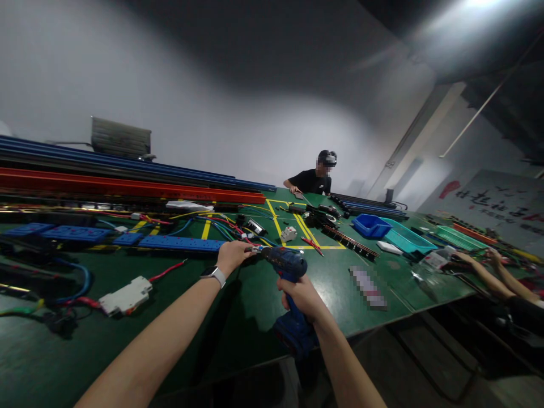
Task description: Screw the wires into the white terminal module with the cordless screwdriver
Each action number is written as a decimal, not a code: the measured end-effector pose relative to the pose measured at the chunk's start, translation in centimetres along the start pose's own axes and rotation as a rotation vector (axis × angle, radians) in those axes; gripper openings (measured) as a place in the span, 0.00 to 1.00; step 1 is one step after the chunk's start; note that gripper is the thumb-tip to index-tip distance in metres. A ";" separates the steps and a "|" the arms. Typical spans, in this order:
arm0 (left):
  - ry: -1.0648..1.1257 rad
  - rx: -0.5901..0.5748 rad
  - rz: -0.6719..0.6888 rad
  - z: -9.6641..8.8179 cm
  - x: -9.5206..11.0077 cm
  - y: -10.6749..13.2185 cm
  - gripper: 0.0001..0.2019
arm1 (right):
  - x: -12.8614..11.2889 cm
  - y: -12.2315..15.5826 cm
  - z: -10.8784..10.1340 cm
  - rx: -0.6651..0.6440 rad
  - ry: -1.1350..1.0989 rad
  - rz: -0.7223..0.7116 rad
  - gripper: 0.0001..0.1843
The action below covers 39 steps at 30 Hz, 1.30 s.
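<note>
My right hand (302,296) is wrapped round the grip of a blue cordless drill (289,265), whose battery pack hangs below my wrist near the table's front edge. The drill's nose points left toward my left hand (232,255). That hand is closed in a fist at the drill's tip, above the end of a long blue strip (181,243); what it pinches is too small to make out. A watch with a pale band sits on my left wrist.
A green table (204,334) carries a white breaker (126,296) with red and blue wires, long red and blue rails (127,184), and blue and teal bins (371,225). One person stands at the far end; another person's arms (488,275) reach in at the right.
</note>
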<state>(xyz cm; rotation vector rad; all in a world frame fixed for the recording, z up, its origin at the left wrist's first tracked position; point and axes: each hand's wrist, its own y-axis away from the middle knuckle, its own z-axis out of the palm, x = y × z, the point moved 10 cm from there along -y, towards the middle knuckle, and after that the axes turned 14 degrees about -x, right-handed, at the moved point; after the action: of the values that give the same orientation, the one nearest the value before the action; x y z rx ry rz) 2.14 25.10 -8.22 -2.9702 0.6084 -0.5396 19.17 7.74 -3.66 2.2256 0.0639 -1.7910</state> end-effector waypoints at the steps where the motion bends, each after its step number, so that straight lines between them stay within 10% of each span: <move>1: 0.002 -0.003 -0.003 0.0 0.0 0.0 0.22 | -0.1 0.0 0.0 0.000 -0.005 -0.006 0.11; 39: 0.008 -0.008 0.002 -0.4 0.5 0.6 0.20 | -0.3 0.5 0.3 0.002 0.042 0.082 0.06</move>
<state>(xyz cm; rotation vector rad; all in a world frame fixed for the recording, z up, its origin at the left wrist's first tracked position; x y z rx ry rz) 2.23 24.31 -7.78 -2.9756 0.6159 -0.5502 18.94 7.27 -3.29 2.2336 -0.0206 -1.7023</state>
